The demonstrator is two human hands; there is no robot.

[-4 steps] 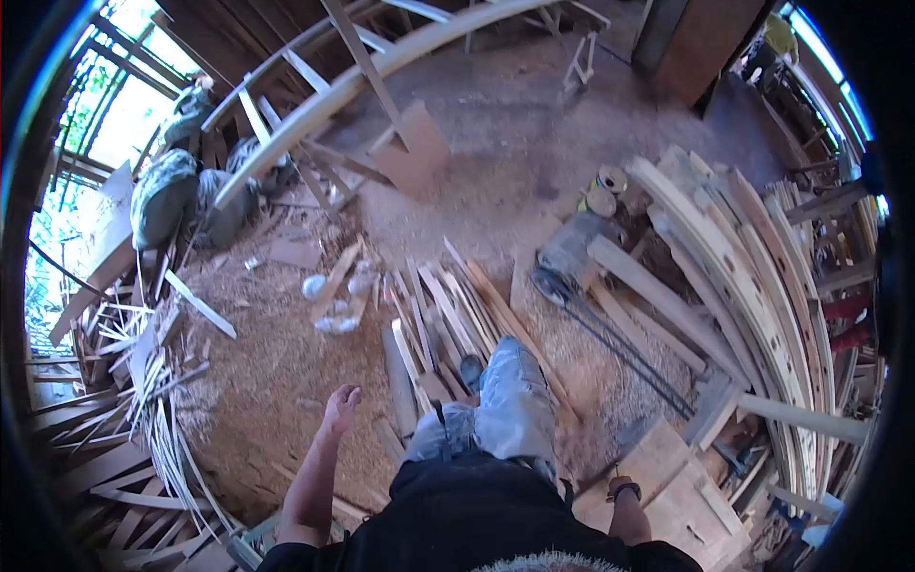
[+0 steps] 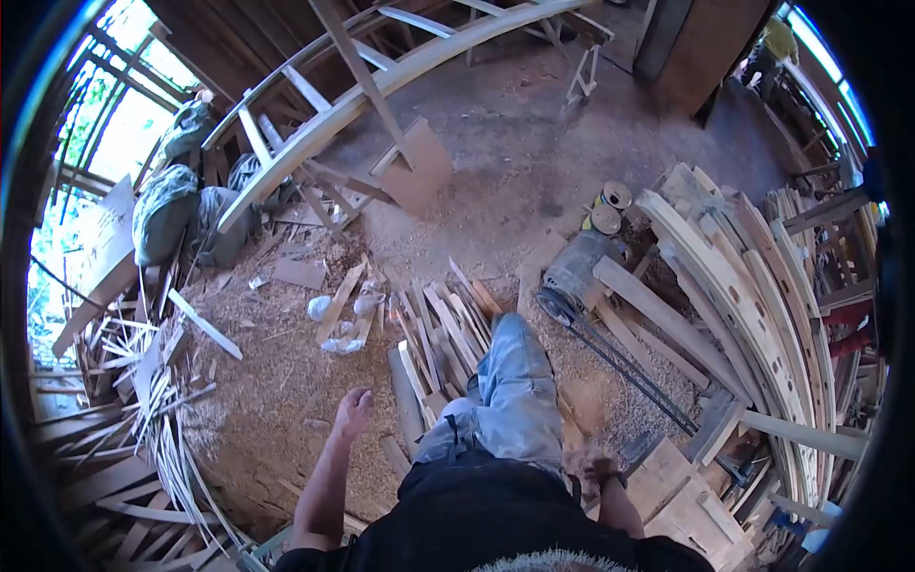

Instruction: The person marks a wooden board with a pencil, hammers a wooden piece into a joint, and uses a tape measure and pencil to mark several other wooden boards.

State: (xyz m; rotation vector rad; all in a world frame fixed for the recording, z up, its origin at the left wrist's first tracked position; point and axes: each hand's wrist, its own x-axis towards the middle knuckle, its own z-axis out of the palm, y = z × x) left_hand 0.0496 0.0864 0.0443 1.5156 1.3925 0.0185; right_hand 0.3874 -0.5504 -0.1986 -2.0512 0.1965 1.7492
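Observation:
My left hand [image 2: 355, 412] hangs over the sawdust-covered floor to the left of my legs, its fingers loosely apart and nothing in them. On the other side my right hand [image 2: 602, 470] is close to my hip, above the edge of a wooden board [image 2: 662, 477]. It is dark and smeared, so its fingers and anything in them cannot be made out. In front of my bent leg [image 2: 519, 381] lies a stack of narrow wood strips [image 2: 443, 329].
Curved timbers [image 2: 753, 305] are piled at right, beside a motor-like machine [image 2: 581, 272] with belts [image 2: 634, 367]. Scrap strips [image 2: 162, 410] heap at left. A long curved wooden frame [image 2: 381, 81] stands ahead, near full sacks [image 2: 167, 214]. Another person [image 2: 777, 48] is far right.
My right hand has swung inward and slightly up, toward my hip. My left hand has shifted slightly right. The view has tilted a little, and my leg has moved.

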